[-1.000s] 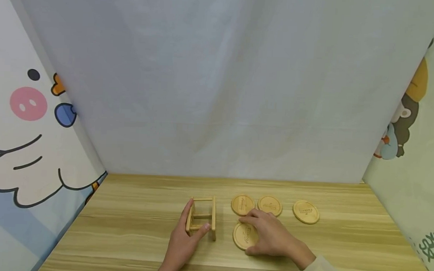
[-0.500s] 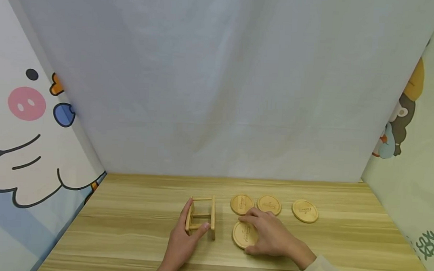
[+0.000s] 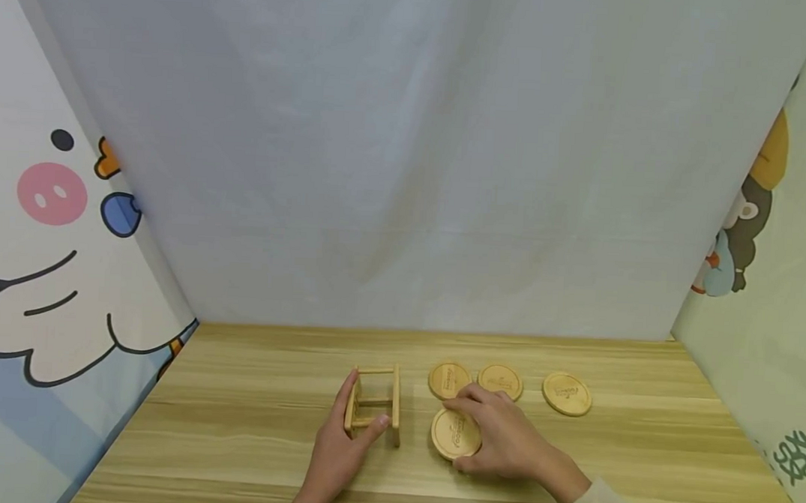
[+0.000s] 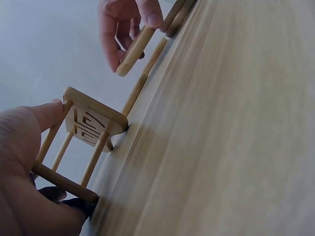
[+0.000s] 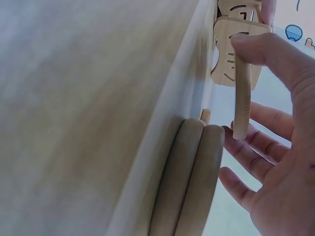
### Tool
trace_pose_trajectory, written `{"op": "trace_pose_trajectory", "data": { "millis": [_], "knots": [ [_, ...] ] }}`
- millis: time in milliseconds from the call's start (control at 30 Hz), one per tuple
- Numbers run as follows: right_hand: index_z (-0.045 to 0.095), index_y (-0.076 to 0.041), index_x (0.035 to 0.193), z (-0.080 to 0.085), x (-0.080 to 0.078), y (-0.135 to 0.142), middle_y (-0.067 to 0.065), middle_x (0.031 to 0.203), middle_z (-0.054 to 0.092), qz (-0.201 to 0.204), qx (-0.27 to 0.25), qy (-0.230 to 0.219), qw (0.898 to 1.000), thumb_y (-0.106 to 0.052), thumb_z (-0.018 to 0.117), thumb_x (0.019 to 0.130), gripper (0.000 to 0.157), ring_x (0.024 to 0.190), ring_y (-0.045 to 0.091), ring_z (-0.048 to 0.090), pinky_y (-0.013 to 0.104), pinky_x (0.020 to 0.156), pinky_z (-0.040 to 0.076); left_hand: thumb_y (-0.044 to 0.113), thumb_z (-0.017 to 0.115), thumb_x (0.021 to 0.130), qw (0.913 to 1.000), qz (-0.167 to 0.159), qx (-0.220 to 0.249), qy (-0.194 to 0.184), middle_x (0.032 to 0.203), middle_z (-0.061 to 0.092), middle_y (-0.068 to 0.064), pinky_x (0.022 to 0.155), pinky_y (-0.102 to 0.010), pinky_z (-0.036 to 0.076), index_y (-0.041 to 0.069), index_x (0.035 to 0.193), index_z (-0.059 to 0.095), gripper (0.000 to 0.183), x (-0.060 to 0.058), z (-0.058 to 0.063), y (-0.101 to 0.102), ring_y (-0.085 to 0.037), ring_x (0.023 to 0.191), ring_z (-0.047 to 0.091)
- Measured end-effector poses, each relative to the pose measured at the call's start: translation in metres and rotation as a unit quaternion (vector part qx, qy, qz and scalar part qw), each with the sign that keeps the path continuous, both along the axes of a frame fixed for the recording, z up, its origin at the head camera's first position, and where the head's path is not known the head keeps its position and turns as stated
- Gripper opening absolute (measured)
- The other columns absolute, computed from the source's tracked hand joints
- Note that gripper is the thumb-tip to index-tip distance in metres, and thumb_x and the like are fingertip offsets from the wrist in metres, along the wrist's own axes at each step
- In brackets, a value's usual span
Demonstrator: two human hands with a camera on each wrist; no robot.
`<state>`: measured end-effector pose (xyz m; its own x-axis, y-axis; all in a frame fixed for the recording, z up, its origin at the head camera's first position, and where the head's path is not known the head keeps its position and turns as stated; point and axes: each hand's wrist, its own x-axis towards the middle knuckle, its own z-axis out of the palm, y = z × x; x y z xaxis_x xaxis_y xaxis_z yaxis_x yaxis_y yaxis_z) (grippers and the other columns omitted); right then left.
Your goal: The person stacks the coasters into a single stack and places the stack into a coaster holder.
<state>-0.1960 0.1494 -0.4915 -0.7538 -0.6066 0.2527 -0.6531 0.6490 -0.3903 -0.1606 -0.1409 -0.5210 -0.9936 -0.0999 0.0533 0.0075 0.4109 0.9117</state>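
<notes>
My left hand grips a small wooden coaster rack, its two end panels joined by thin rods. The thumb lies at the near panel and the fingers at the far-left one; cut-out slots show on the panel in the left wrist view. To the right of the rack, my right hand pinches a round wooden coaster by its edge, thumb on one side and fingers on the other. The left wrist view has this coaster tilted and raised off the tabletop.
Behind the right hand lie two flat coasters, side by side, and another coaster sits further right. In the right wrist view two coasters are stacked close to the hand. A pale curtain hangs behind the wooden table.
The coaster in my right hand has risen slightly and its face has turned a little. My left hand and the rack have stayed put.
</notes>
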Motion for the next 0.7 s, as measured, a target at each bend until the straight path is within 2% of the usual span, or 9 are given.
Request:
{"op": "trace_pose_trajectory", "data": {
  "millis": [267, 567, 700],
  "knots": [
    [0.075, -0.009, 0.140, 0.0009, 0.0022, 0.0011, -0.005, 0.125, 0.067, -0.007, -0.012, 0.014, 1.000, -0.032, 0.103, 0.071, 0.078, 0.112, 0.012, 0.065, 0.054, 0.105, 0.051, 0.050, 0.083, 0.100, 1.0000, 0.000, -0.003, -0.005, 0.175, 0.036, -0.026, 0.118, -0.079, 0.038, 0.027, 0.177, 0.032, 0.095, -0.0003, -0.0022, -0.0003, -0.059, 0.154, 0.041],
    [0.075, -0.009, 0.140, 0.0064, 0.0053, 0.0054, -0.003, 0.125, 0.067, -0.017, -0.024, 0.022, 0.999, -0.032, 0.102, 0.072, 0.077, 0.113, 0.017, 0.065, 0.056, 0.104, 0.050, 0.052, 0.082, 0.100, 0.9999, 0.000, -0.009, -0.005, 0.175, 0.037, -0.027, 0.117, -0.080, 0.039, 0.027, 0.177, 0.032, 0.095, -0.0009, -0.0026, -0.0001, -0.060, 0.153, 0.042],
    [0.075, -0.008, 0.139, 0.0097, 0.0070, 0.0087, 0.000, 0.127, 0.068, -0.023, -0.033, 0.021, 0.999, -0.031, 0.102, 0.072, 0.076, 0.116, 0.022, 0.066, 0.061, 0.106, 0.050, 0.052, 0.082, 0.100, 0.9999, -0.002, -0.008, -0.006, 0.175, 0.037, -0.027, 0.117, -0.079, 0.040, 0.028, 0.177, 0.031, 0.096, -0.0016, -0.0035, -0.0002, -0.060, 0.153, 0.042]
  ]
}}
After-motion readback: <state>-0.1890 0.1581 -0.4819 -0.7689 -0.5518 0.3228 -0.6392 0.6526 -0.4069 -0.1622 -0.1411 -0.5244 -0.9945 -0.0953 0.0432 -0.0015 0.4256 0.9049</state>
